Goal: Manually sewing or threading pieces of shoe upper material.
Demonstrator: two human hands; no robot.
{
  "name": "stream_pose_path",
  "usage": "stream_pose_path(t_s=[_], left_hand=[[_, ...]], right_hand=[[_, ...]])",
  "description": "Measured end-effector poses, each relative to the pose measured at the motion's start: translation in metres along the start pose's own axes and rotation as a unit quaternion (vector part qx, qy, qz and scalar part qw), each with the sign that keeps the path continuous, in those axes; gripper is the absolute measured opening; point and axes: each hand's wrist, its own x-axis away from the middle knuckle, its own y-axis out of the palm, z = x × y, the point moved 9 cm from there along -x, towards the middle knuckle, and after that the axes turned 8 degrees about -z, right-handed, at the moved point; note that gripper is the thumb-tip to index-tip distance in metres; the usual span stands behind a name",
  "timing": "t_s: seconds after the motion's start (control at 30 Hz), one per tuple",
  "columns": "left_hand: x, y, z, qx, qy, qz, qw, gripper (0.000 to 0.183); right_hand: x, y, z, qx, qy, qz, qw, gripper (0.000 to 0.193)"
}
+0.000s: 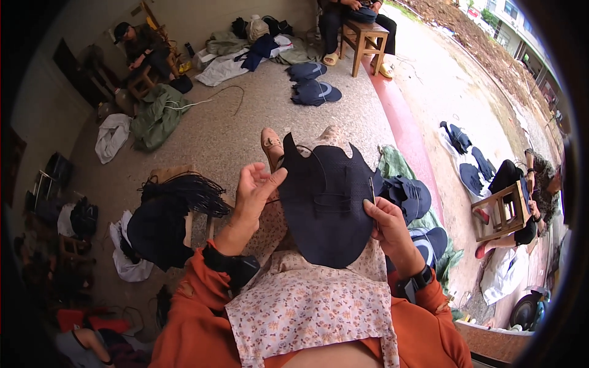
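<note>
A dark navy shoe upper (325, 239) with pointed tips lies spread in front of my lap, dark cord strands crossing its middle. My right hand (388, 224) pinches its right edge between thumb and fingers. A thin metal hooked or needle-like tool (372, 189) stands up from that same grip. On the other side, my left hand (254, 196) is raised with bent fingers apart and its thumb tip at the upper's left edge. I see nothing plainly held in it. A short end of cord sticks out beside that wrist.
Black laces (190, 190) hang over a wooden stool at my left, beside stacked dark pieces (156, 230). More uppers (408, 196) lie on green cloth at my right. Further uppers (316, 92) rest on the floor ahead. Seated people (147, 52) work around, near sacks (161, 116).
</note>
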Motion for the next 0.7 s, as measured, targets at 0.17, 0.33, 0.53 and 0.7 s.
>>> stream_pose_path(t_s=[0.17, 0.33, 0.53, 0.7], left_hand=[[0.008, 0.044, 0.013, 0.106, -0.009, -0.193, 0.976, 0.043], [0.013, 0.061, 0.010, 0.226, -0.104, -0.264, 0.932, 0.040], [0.010, 0.069, -0.008, 0.251, -0.167, -0.259, 0.918, 0.045], [0.011, 0.074, 0.002, 0.217, -0.134, -0.260, 0.931, 0.047]], right_hand=[[-0.005, 0.005, -0.006, 0.042, -0.034, 0.020, 0.998, 0.016], [-0.008, 0.000, -0.019, 0.110, -0.034, -0.012, 0.993, 0.017], [-0.001, -0.039, -0.068, 0.249, -0.260, 0.146, 0.921, 0.015], [-0.014, 0.052, -0.099, 0.366, -0.228, 0.033, 0.902, 0.017]])
